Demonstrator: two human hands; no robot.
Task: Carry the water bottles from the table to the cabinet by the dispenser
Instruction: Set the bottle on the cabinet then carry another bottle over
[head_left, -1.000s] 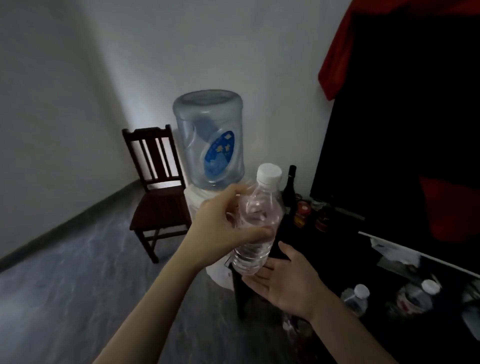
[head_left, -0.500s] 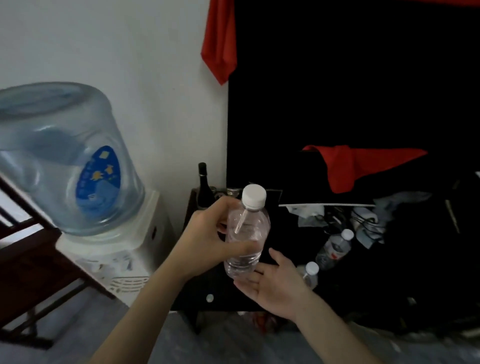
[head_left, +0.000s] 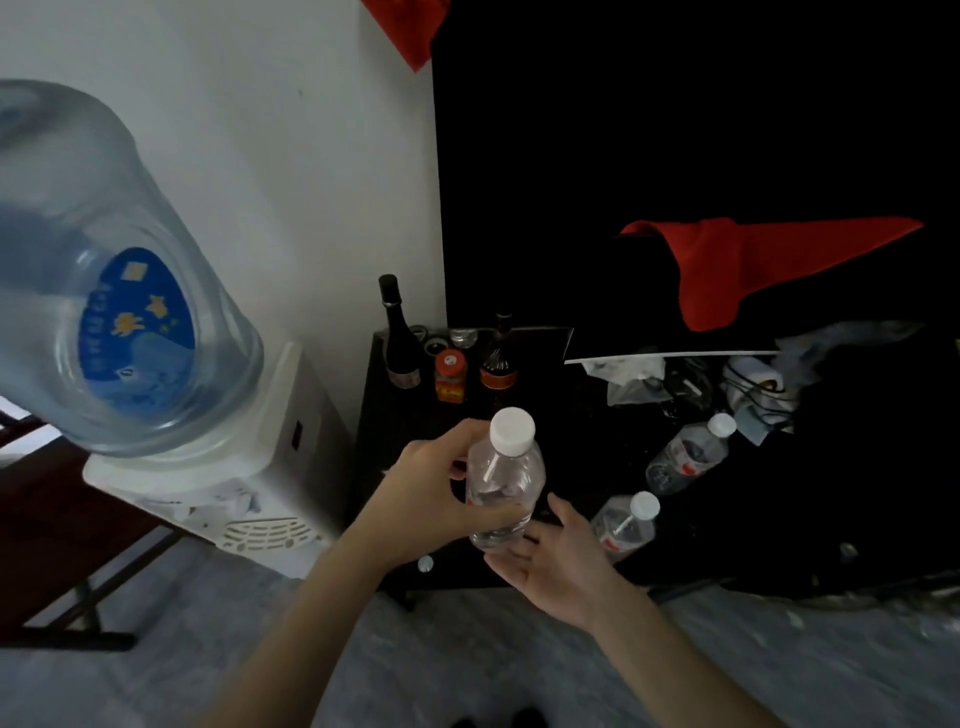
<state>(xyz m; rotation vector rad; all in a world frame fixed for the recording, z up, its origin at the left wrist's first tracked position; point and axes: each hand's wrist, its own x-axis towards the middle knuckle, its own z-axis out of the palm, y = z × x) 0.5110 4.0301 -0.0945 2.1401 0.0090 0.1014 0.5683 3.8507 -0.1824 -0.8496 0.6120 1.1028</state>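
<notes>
A dark wine bottle (head_left: 397, 338), an orange-lidded jar (head_left: 450, 374) and a brown bottle (head_left: 498, 364) are grouped together; a red cloth (head_left: 737, 265) is draped nearby.

The view swings right and closes in — the wooden chair (head_left: 47, 525), at center a second ago, now sits cut off at the 9 o'clock edge. The dispenser jug (head_left: 104, 291) fills the 10 o'clock side. The dark cabinet (head_left: 395, 415) with its wine bottle (head_left: 397, 338) and jars comes nearer, toward 12 o'clock of the hands. Two lying bottles (head_left: 685, 457) shift from the 4 o'clock corner up to 3 o'clock — larger now.
</notes>
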